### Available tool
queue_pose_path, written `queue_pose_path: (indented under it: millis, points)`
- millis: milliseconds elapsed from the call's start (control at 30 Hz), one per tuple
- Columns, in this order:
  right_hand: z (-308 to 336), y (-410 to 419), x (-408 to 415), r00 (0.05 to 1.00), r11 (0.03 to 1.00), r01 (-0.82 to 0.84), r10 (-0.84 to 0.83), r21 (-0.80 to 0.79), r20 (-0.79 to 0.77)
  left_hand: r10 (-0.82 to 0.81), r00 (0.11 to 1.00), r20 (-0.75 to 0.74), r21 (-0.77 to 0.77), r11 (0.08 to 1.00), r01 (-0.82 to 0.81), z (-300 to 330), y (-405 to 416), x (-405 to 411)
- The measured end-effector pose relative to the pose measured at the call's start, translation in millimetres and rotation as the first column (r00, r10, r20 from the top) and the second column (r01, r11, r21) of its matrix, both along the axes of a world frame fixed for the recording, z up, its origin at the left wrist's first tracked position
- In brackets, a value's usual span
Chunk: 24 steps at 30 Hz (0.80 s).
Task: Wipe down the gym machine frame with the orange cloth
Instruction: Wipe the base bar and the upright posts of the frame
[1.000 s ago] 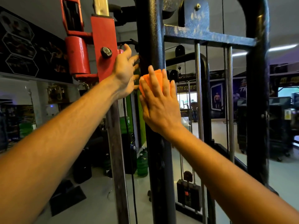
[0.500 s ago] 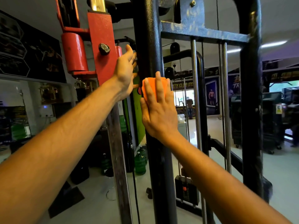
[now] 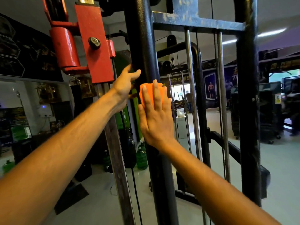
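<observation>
Head view looks up along a black gym frame. Its middle post stands upright in the centre, and a blue-worn crossbar joins it to another black post on the right.

The right hand lies flat against the near face of the middle post, fingers straight and close together. Under the fingers is the orange cloth, folded small, pressed between palm and metal; only its top and left edge show past the fingertips. I judge the flat palm is used so the cloth keeps full contact with the post's face while it slides.

The left hand reaches to the left side of the same post, a little higher than the cloth, with fingers loosely spread and holding nothing. Its fingertips seem to touch the post's far-left edge, probably to steady the body, but the blur makes contact uncertain.

Left of this hand a red carriage with a knob sits on a steel rail. Two chrome rods run down behind the crossbar.

Much of the post below the cloth seems left to wipe.
</observation>
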State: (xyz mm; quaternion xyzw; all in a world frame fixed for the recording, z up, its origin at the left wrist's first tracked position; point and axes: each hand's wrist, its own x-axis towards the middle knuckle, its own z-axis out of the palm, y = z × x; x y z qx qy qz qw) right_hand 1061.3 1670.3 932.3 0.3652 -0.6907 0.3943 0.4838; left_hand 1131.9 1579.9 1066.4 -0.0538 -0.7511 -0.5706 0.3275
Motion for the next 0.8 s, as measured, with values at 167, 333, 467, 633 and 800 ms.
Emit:
queue_pose_path:
  millis: [167, 333, 467, 633, 800]
  points:
    - [-67.5, 5.6, 3.7, 0.999, 0.999, -0.027, 0.027, 0.024, 0.018, 0.009, 1.000, -0.013, -0.033, 0.999, -0.009, -8.2, -0.6, 0.4]
    - [-7.2, 5.0, -2.7, 0.999, 0.999, -0.038, 0.037, -0.017, -0.004, 0.024, 1.000, -0.004, -0.013, 1.000, -0.024, -8.1, 2.6, 2.3]
    - [-36.6, 5.7, -0.3, 0.997, 0.996, -0.073, 0.072, -0.043, -0.012, 0.024, 1.000, 0.006, -0.007, 1.000, -0.024, -17.7, 1.1, 3.8]
    - [-75.9, 11.6, 5.8, 0.988, 0.992, -0.118, 0.122, -0.047, 0.091, 0.040, 0.999, 0.013, -0.008, 0.999, -0.040, -28.0, 5.1, 6.1]
    - [-14.7, 4.5, -1.7, 0.995, 0.992, -0.101, 0.101, -0.081, 0.001, 0.046, 0.999, 0.013, -0.008, 0.999, -0.046, -35.3, 5.5, 5.2]
